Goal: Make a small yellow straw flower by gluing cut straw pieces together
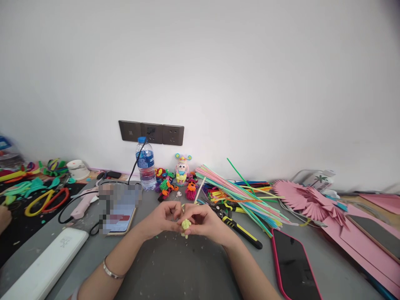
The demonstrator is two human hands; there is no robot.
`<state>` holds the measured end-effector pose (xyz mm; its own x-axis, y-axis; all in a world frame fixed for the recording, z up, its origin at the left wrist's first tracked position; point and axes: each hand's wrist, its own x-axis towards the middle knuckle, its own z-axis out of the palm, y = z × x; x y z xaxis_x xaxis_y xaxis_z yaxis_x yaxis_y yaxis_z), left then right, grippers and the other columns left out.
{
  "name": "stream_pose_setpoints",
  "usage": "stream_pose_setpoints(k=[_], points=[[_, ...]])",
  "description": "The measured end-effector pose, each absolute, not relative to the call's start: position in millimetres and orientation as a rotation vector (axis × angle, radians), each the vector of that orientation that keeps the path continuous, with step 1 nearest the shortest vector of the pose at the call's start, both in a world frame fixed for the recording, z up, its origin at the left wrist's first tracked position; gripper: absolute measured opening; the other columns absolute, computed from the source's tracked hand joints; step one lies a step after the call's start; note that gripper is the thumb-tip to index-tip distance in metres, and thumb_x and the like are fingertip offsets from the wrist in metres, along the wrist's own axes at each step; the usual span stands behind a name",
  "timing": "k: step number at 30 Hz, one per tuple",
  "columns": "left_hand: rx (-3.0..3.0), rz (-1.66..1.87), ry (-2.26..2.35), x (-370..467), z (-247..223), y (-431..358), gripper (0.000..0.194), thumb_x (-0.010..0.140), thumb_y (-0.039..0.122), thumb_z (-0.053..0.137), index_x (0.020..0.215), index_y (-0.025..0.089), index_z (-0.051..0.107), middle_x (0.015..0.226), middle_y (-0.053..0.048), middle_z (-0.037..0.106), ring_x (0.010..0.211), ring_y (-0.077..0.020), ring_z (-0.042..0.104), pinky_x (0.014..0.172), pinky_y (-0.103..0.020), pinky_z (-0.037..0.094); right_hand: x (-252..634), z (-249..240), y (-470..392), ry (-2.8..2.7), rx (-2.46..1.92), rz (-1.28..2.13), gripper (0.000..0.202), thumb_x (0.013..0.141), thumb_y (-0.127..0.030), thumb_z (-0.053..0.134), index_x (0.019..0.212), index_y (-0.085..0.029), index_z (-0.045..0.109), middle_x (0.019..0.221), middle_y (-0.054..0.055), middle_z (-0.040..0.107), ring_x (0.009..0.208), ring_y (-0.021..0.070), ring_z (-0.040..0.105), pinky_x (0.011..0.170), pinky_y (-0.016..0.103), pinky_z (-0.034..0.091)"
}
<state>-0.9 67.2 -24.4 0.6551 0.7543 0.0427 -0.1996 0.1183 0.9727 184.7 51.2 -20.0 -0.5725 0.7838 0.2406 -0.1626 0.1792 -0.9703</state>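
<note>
Between my two hands, just over the grey table mat (175, 275), is a small pale yellow pipe-cleaner piece (186, 225), bunched and fuzzy. My left hand (164, 218) pinches it from the left with thumb and fingers. From the right, my right hand (206, 223) has its thumb and curled fingers closed on the same piece. Part of it is hidden by the fingers. A pale thin stick (200, 189) rises behind the hands; whether it joins the held piece I cannot tell. Close behind stand a small clay figure (181, 170) and an orange and purple pipe-cleaner figure (191, 189).
Wire cutters (240, 231) and a bundle of pastel pipe cleaners (231, 196) lie right of my hands. A pink-edged phone (295, 266) is nearer. At left are a water bottle (146, 164), a pink glue gun (83, 206) and a white power bank (46, 264). Another person's hand (4, 218) shows far left.
</note>
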Motion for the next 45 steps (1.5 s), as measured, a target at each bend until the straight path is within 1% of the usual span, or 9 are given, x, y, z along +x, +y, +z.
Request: stream_pose_setpoints(k=[4,10,19,26,30,34,37,40,45], points=[[1.208,0.796,0.572,0.7,-24.4,67.9,0.043,0.062,0.027,0.084,0.064,0.018,0.042,0.065,0.005,0.051,0.06,-0.0099,0.048,0.057,-0.02,0.039,185.1,-21.8,53.7,-1.607,-0.626,1.503,0.021,0.073,-0.035,0.078,0.088,-0.021,0.076,0.069,-0.003,0.042,0.06,0.0105,0.037,0.056,0.024,0.033],[1.178,0.948,0.617,2.2,-26.6,70.8,0.036,0.067,0.027,0.082,0.068,0.017,0.047,0.073,0.003,0.056,0.071,-0.0124,0.053,0.064,-0.021,0.041,183.9,-27.4,57.9,-1.54,-0.707,1.353,0.026,0.074,-0.034,0.077,0.097,-0.023,0.075,0.073,-0.002,0.047,0.064,0.0124,0.039,0.058,0.024,0.034],[1.218,0.98,0.651,2.4,-27.1,71.0,0.029,0.064,0.026,0.083,0.067,0.015,0.057,0.073,0.0,0.061,0.074,-0.0144,0.056,0.068,-0.024,0.044,181.2,-22.8,55.4,-1.564,-0.73,1.275,0.02,0.08,-0.037,0.071,0.092,-0.022,0.076,0.075,0.001,0.054,0.066,0.0136,0.044,0.058,0.025,0.037],[1.206,0.938,0.688,3.2,-26.2,69.5,0.031,0.062,0.031,0.084,0.066,0.015,0.058,0.073,-0.001,0.063,0.069,-0.0141,0.055,0.065,-0.024,0.043,179.7,-25.5,57.3,-1.448,-0.649,1.482,0.025,0.069,-0.034,0.081,0.089,-0.021,0.073,0.072,-0.002,0.054,0.061,0.011,0.043,0.054,0.023,0.037],[1.17,0.906,0.652,4.6,-26.6,68.8,0.036,0.063,0.033,0.084,0.07,0.016,0.053,0.067,0.003,0.056,0.063,-0.0111,0.05,0.06,-0.021,0.038,179.2,-24.6,56.8,-1.432,-0.651,1.552,0.031,0.066,-0.035,0.083,0.09,-0.019,0.071,0.067,-0.003,0.053,0.057,0.0094,0.045,0.053,0.023,0.037],[1.186,0.887,0.648,5.0,-27.9,69.1,0.039,0.068,0.036,0.08,0.072,0.018,0.046,0.066,0.005,0.048,0.061,-0.0094,0.043,0.057,-0.019,0.033,180.3,-23.7,57.0,-1.434,-0.647,1.584,0.027,0.07,-0.037,0.08,0.086,-0.017,0.069,0.067,-0.003,0.056,0.055,0.0084,0.046,0.05,0.021,0.035],[1.254,0.894,0.692,4.5,-29.1,69.9,0.036,0.076,0.045,0.071,0.073,0.017,0.049,0.069,0.004,0.045,0.064,-0.0105,0.042,0.059,-0.02,0.033,181.4,-25.5,58.7,-1.408,-0.67,1.589,0.026,0.074,-0.038,0.077,0.085,-0.017,0.066,0.066,-0.003,0.058,0.05,0.0068,0.042,0.045,0.019,0.032],[1.31,0.918,0.661,3.9,-31.6,71.6,0.037,0.076,0.051,0.068,0.079,0.017,0.054,0.076,0.002,0.049,0.07,-0.0125,0.045,0.063,-0.022,0.036,182.0,-29.1,61.5,-1.353,-0.671,1.568,0.026,0.076,-0.038,0.075,0.085,-0.018,0.062,0.066,-0.004,0.059,0.048,0.0064,0.043,0.046,0.019,0.036],[1.399,0.971,0.61,3.5,-35.2,72.7,0.037,0.072,0.034,0.077,0.098,0.02,0.055,0.093,-0.001,0.054,0.083,-0.0152,0.052,0.072,-0.024,0.042,181.8,-33.9,65.4,-1.288,-0.703,1.486,0.028,0.076,-0.038,0.075,0.084,-0.019,0.058,0.064,-0.004,0.06,0.046,0.0065,0.046,0.045,0.019,0.039]])
